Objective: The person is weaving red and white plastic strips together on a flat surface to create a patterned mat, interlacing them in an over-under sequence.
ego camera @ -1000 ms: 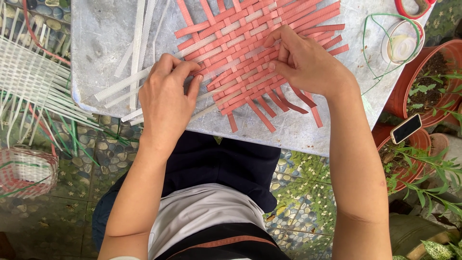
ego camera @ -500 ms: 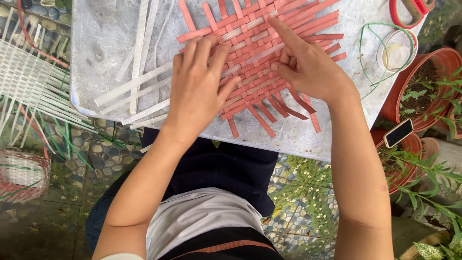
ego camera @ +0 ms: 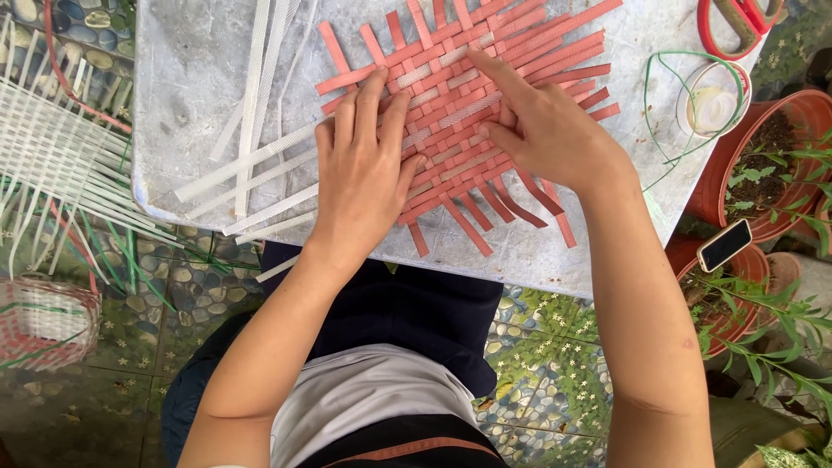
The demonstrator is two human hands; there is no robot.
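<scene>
Left hand (ego camera: 364, 169) lies palm down, fingers straight and close together, pointing away from the person, pressed flat on the left part of the woven mat of red strips (ego camera: 472, 113). It is not closed around anything. Forearm runs from the lower left up to the wrist.

Right hand (ego camera: 550, 130) rests on the mat's right part, index finger stretched toward the upper left with its tip on a strip near the mat's middle; the other fingers are curled loosely on the weave. It pinches nothing that I can see.

The mat lies flat on the grey counter (ego camera: 199, 69), toward its near edge. Its strips cross on two diagonals, loose ends fanning toward the person.

White strips (ego camera: 251, 113) lie loose just left of the mat.
</scene>
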